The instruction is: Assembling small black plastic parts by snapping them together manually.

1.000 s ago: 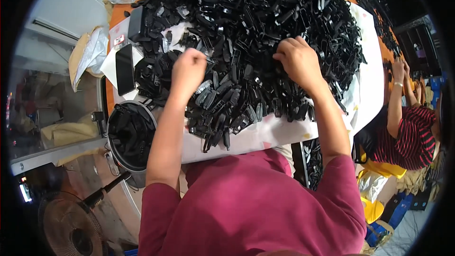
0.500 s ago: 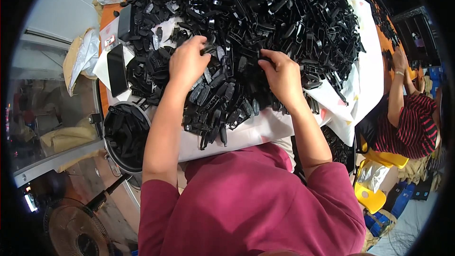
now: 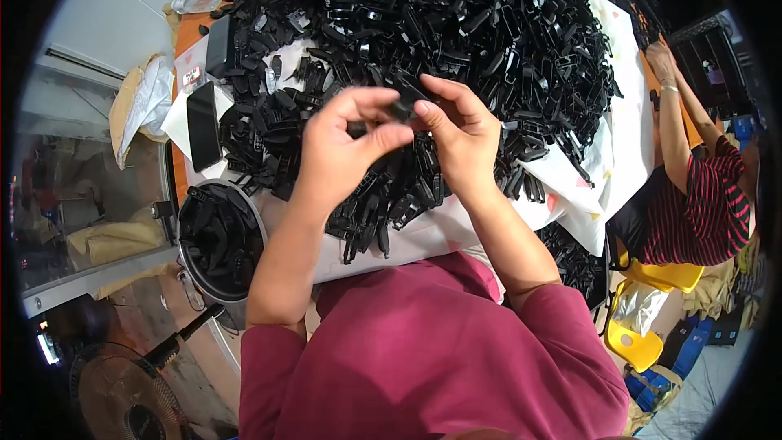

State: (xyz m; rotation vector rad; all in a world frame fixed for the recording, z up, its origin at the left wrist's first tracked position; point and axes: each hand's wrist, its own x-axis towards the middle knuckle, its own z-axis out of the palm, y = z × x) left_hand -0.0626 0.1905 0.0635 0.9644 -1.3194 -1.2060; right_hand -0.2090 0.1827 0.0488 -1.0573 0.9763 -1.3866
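My hands meet over the near part of a large heap of black plastic parts [image 3: 456, 24]. A small dark black plastic part [image 3: 404, 106] sits between the fingertips of both hands, its exact shape lost against the heap. My left hand [image 3: 346, 134], slightly blurred, curls its thumb and fingers around the part's left side. My right hand [image 3: 466, 134] pinches it from the right, thumb below and forefinger above.
A black phone [image 3: 204, 126] lies at the table's left. Below it stands a round bin [image 3: 220, 240] holding black parts. A fan [image 3: 130, 395] is at lower left. At right, a person in a striped shirt [image 3: 692, 212] works beside yellow chairs [image 3: 635, 345].
Both hands have risen off the heap and come together, the left moving right and the right moving slightly left. A black plastic part is now between them.
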